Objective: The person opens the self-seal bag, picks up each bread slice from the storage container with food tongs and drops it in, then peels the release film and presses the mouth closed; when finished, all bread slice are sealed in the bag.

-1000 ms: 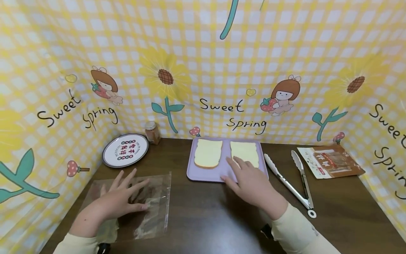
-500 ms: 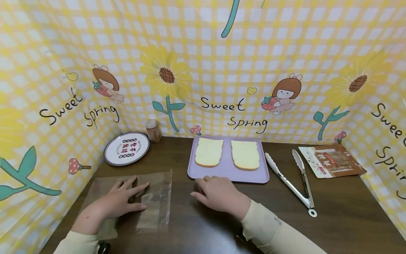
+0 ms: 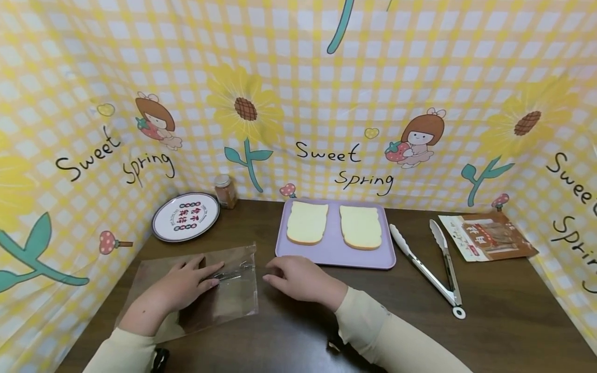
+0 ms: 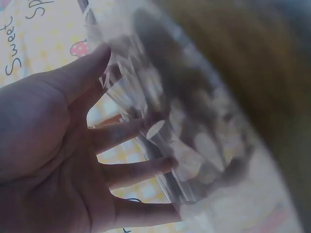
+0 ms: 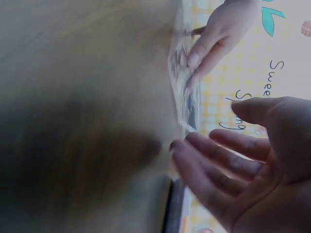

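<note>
A clear plastic bag (image 3: 238, 298) lies flat on the dark table, its right edge toward the middle. My left hand (image 3: 182, 287) rests on it, fingers extended, with creases in the film running out from between thumb and forefinger. The left wrist view has the fingertips against the crinkled film. Just right of the bag's edge, my right hand (image 3: 300, 280) holds nothing, its fingers loosely bent. Behind that hand is a lilac tray (image 3: 333, 255) bearing a left bread slice (image 3: 307, 224) and a right bread slice (image 3: 361, 228), side by side and apart.
At the back left, a white plate (image 3: 163, 228) with red lettering sits beside a small spice jar (image 3: 226, 194). Spread metal tongs (image 3: 422, 268) lie right of the tray, and a brown-and-white food packet (image 3: 489, 237) is farther right. Checked cloth (image 3: 326, 93) encloses the back and sides.
My right hand has left the right bread slice and moved left and down to near the bag. The bag's front right corner has shifted up, and my left thumb has drawn nearer the forefinger.
</note>
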A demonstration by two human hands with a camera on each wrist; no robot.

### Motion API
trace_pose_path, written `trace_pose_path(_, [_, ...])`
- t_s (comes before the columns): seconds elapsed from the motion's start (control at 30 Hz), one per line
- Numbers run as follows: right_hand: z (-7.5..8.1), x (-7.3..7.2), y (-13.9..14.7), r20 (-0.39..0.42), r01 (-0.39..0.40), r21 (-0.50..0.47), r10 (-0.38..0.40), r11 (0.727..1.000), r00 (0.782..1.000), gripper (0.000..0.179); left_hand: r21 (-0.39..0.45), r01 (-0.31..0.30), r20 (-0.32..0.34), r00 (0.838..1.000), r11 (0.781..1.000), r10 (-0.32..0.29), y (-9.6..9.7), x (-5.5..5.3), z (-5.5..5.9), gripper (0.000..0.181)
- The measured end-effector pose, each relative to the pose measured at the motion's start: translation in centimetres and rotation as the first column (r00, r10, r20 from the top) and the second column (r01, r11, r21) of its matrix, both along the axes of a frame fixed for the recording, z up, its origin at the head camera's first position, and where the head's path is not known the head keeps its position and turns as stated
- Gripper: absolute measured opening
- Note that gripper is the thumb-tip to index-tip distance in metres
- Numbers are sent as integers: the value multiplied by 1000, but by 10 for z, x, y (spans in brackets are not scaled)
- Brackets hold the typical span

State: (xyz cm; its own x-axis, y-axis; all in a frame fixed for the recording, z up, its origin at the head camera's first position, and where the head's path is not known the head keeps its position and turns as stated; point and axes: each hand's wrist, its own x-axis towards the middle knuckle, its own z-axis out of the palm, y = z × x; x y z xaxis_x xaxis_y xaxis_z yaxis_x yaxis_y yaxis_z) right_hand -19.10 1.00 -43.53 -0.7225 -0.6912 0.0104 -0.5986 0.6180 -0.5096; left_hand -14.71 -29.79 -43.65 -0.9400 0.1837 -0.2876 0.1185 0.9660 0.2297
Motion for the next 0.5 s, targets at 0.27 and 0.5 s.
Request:
trace_pose_path(0.27, [-3,-10,-21,460,161,-311,0,937,888,36,-27,1,-32,999,1000,-1,10,-6,2,50])
trace_pose_path(0.5, [-6,-10,-31,594,246,-357,17,901,804,35,-39,11,12,1000,999,-10,14,-8,1,66])
